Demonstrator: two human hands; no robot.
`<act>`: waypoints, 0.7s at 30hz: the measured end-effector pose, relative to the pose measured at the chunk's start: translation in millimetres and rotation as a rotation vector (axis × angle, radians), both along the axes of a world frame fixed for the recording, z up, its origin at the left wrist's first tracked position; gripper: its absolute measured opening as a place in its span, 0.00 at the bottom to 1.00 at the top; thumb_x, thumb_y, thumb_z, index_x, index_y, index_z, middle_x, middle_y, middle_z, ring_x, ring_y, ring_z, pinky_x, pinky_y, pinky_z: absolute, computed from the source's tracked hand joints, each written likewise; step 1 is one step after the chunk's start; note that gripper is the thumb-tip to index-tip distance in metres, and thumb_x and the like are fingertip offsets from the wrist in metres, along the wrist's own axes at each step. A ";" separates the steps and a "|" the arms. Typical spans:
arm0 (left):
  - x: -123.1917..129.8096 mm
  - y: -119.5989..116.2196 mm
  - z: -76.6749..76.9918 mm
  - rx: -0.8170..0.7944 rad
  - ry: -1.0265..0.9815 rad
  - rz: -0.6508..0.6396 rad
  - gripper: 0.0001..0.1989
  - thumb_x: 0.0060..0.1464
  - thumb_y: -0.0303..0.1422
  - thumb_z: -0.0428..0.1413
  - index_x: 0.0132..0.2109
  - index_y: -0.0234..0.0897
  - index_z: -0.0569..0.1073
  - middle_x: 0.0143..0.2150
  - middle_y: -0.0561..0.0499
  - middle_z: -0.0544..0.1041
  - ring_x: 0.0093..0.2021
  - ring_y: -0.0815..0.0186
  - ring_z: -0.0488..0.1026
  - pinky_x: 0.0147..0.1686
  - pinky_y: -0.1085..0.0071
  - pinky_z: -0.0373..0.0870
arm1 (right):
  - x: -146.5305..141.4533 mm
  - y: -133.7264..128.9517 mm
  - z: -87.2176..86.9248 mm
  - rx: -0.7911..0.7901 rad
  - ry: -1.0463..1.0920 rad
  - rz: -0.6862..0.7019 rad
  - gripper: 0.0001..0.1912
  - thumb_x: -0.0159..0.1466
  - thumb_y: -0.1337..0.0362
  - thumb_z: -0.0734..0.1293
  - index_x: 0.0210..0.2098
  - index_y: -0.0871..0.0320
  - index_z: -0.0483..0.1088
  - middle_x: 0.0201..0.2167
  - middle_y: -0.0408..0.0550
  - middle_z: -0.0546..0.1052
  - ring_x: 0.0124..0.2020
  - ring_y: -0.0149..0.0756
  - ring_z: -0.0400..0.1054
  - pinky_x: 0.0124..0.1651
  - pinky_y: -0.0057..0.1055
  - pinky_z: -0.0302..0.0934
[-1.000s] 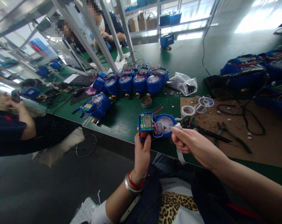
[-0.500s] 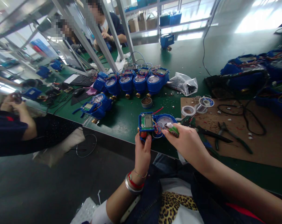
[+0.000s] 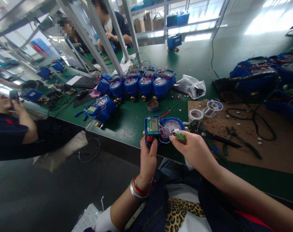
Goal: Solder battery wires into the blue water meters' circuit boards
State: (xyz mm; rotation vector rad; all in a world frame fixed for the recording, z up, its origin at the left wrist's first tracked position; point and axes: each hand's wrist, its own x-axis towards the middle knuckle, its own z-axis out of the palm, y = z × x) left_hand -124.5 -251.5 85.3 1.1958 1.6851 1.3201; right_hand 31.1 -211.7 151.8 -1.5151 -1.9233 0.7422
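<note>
A blue water meter (image 3: 172, 123) sits at the near edge of the green bench, its housing uncovered. Inside it are a green circuit board with a small display (image 3: 153, 125) and thin coloured wires (image 3: 165, 132). My left hand (image 3: 148, 154) grips the near left side of the housing, thumb close to a reddish-orange part (image 3: 149, 139). Closed around a small green lighter (image 3: 180, 136) with a pale top, my right hand (image 3: 197, 146) is over the meter's near right side, close to the wires. Its lower fingers are hidden.
Several blue meters (image 3: 139, 84) stand in a row behind, beside a plastic bag (image 3: 191, 87). A round tin (image 3: 152, 105) lies ahead. On the right, cardboard (image 3: 248, 151) carries pliers (image 3: 242, 141), solder wire (image 3: 213, 108) and tape (image 3: 195, 114). Co-workers sit left and across.
My right hand has shifted very slightly right, and more of the lighter's green body shows. The digits on the display look different. My left hand keeps its hold on the water meter.
</note>
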 end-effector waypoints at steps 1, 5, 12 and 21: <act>-0.1 0.1 0.0 0.001 0.000 -0.003 0.17 0.61 0.40 0.50 0.54 0.39 0.65 0.52 0.46 0.70 0.53 0.62 0.67 0.55 0.65 0.60 | 1.4 0.0 1.0 -0.014 0.016 0.003 0.17 0.64 0.56 0.63 0.22 0.58 0.66 0.18 0.40 0.68 0.21 0.28 0.59 0.27 0.26 0.49; -0.2 1.4 0.0 -0.013 0.003 0.005 0.16 0.60 0.40 0.50 0.53 0.38 0.66 0.51 0.46 0.70 0.52 0.62 0.68 0.55 0.65 0.60 | 8.6 -0.1 6.1 -0.076 0.063 -0.032 0.17 0.64 0.53 0.62 0.28 0.59 0.73 0.22 0.42 0.73 0.23 0.30 0.63 0.28 0.27 0.52; 0.4 1.2 0.4 -0.017 -0.023 -0.003 0.18 0.61 0.41 0.50 0.55 0.38 0.65 0.53 0.45 0.70 0.53 0.62 0.67 0.55 0.65 0.60 | 14.3 -4.3 7.3 -0.129 0.132 -0.128 0.15 0.64 0.54 0.62 0.42 0.56 0.74 0.25 0.42 0.76 0.23 0.32 0.67 0.30 0.28 0.57; 1.2 1.5 1.5 -0.039 -0.060 0.011 0.18 0.60 0.41 0.50 0.54 0.38 0.65 0.53 0.45 0.70 0.53 0.61 0.67 0.56 0.64 0.59 | -3.6 -2.4 -7.9 0.072 0.250 -0.104 0.33 0.60 0.61 0.66 0.62 0.58 0.55 0.37 0.48 0.77 0.34 0.37 0.72 0.42 0.33 0.66</act>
